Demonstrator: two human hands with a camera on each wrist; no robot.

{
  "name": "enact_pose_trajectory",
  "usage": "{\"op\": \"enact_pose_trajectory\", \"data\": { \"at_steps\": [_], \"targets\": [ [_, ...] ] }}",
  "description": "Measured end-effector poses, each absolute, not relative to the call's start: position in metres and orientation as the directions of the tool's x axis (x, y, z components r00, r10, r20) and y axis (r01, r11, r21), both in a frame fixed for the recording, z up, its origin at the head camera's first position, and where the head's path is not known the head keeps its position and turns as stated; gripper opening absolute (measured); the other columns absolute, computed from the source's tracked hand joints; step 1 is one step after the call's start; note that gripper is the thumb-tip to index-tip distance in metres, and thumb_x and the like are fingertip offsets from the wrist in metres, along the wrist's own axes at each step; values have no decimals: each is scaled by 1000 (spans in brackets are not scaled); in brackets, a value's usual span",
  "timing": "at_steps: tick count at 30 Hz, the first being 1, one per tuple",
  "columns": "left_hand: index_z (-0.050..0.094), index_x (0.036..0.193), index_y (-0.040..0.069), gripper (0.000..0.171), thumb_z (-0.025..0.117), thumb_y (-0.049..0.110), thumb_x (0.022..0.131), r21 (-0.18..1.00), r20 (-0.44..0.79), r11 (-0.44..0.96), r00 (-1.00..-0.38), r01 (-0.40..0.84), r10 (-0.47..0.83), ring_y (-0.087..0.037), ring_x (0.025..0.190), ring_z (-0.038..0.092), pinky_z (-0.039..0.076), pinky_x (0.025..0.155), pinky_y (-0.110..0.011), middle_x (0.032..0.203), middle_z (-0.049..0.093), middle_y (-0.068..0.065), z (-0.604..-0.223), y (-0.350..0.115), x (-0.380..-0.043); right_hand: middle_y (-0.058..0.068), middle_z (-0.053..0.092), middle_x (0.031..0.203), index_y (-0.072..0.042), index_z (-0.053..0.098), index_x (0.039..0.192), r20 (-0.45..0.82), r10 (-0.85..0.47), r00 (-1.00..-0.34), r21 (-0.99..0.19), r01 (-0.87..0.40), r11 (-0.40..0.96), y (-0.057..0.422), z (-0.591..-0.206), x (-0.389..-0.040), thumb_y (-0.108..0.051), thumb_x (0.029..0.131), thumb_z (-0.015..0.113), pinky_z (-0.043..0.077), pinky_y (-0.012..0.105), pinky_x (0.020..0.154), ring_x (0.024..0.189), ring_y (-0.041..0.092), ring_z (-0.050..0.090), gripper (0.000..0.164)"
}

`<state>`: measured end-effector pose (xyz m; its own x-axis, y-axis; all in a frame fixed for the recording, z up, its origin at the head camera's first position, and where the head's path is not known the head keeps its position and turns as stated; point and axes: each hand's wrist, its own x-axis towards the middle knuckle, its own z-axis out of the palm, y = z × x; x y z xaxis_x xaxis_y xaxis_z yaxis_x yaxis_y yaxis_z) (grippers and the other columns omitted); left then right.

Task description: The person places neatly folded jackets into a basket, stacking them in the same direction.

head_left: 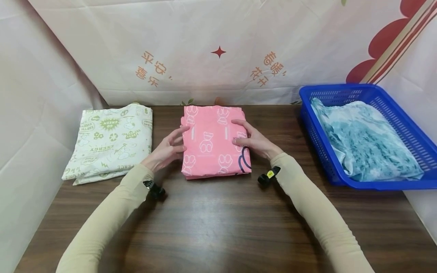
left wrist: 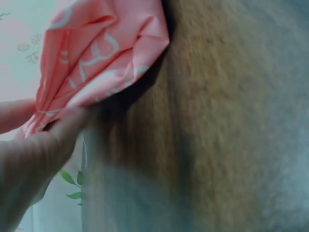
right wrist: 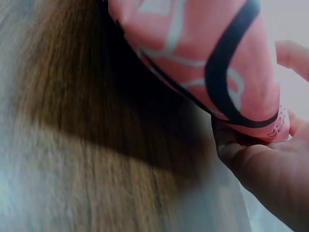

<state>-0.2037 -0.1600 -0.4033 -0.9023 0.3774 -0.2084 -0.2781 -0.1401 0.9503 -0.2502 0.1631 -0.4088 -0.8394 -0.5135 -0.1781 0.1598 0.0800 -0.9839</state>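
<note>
White cotton-looking fabric with green lettering at far left: a folded, four-sided cloth (head_left: 110, 140), flat on the dark brown wood-grain worktop (head_left: 211, 220), an under-layer peeping out along its near edge. My long cream left sleeve (head_left: 112, 204) passes close to its near right corner; best, I judge, not to drag that arm across it.

Next, my left hand (head_left: 165, 151). Grip nearly closed, thumb and fingers lightly pinching the left edge of a pink folded cloth bundle (head_left: 205, 165), squarish, printed with white bear outlines. Bundle sits mid-worktop, toward the back. Layers look loose and puckered at this edge in the left wrist view; I should take them all together, or an inner fold could slip out.

Bundle's near right corner carries a dark blue curved line. Right edge lies in the grip of my right hand (head_left: 257, 142): thumb curled against it, fingers reaching over the top. Underside clear of the worktop or resting? Cannot tell. Even, gentle pressure from both sides seems right; squeezing inward would likely buckle the middle, and one hand leading would skew the stack.

Far right, well apart: a blue perforated plastic basket (head_left: 372, 185), rectangular, a teal-and-white mottled cloth (head_left: 373, 140) lying rumpled inside.
</note>
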Motion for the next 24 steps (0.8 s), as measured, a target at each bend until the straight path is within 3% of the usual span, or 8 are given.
{"op": "enact_pose_trajectory", "data": {
  "at_steps": [7, 13, 20, 24],
  "targets": [
    [32, 150, 18, 68, 49, -13, 92, 972, -140, -120, -910, -201, 389, -34, 124, 46, 49, 90, -47, 151, 30, -13, -405, -154, -204, 14, 37, 140, -24, 38, 147, -121, -449, -885, -991, 78, 113, 172, -404, -245, -13, 89, 69, 50, 32, 85, 111, 30, 49, 67],
    [33, 150, 15, 68, 54, -12, 91, 989, -83, -78, -916, -123, 392, -30, 113, 54, 49, 89, -48, 145, 38, -20, -403, -141, -204, 13, 41, 140, -22, 41, 148, -40, -409, -912, -969, -65, 240, 188, -396, -239, -20, 90, 68, 49, 28, 80, 104, 27, 51, 63],
    [34, 150, 18, 70, 61, -5, 90, 996, -42, -56, -903, -73, 427, -32, 113, 57, 50, 88, -43, 146, 38, -16, -400, -130, -207, 17, 46, 135, -15, 39, 149, 29, -423, -906, -949, -158, 274, 206, -388, -232, -14, 90, 68, 49, 27, 82, 101, 25, 54, 65],
    [36, 150, 22, 72, 66, -1, 88, 997, -40, -48, -897, -68, 440, -34, 111, 60, 51, 88, -40, 145, 40, -14, -397, -125, -208, 14, 50, 131, -18, 43, 146, 51, -404, -913, -917, -204, 344, 213, -381, -228, -17, 89, 71, 48, 28, 83, 100, 24, 54, 64]
  ]
}}
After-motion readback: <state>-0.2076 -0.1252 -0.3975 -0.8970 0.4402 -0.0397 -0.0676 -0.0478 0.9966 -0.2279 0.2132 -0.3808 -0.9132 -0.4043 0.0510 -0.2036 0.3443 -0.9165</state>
